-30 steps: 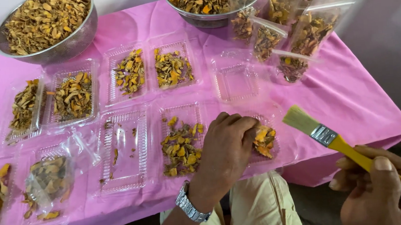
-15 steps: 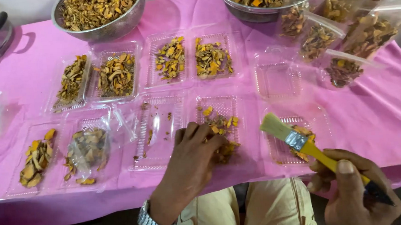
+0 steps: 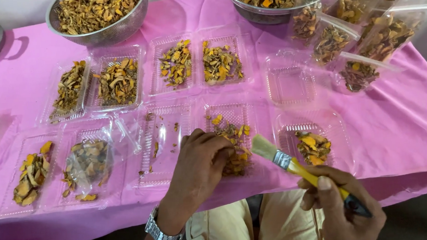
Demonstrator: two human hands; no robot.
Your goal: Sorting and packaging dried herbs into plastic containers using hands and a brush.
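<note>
Brush (image 3: 276, 156): yellow handle gripped in the right hand (image 3: 337, 204), bristles beside the front middle tray (image 3: 228, 115).
Left hand (image 3: 199, 168): fingers curled on that tray's dried yellow slices (image 3: 234, 133).
Worktop (image 3: 404, 121): pink cloth, clear trays, two steel bowls (image 3: 97, 15) of slices.
Cut off: bags (image 3: 368, 34) at the right edge.

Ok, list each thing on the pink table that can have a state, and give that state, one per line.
left hand: fingers down in a tray of dried slices
right hand: gripping a yellow-handled brush
empty tray: open, nothing in it
near-empty tray: only crumbs
metal bowl: full of dried slices
plastic bags: filled, lying on the cloth
</note>
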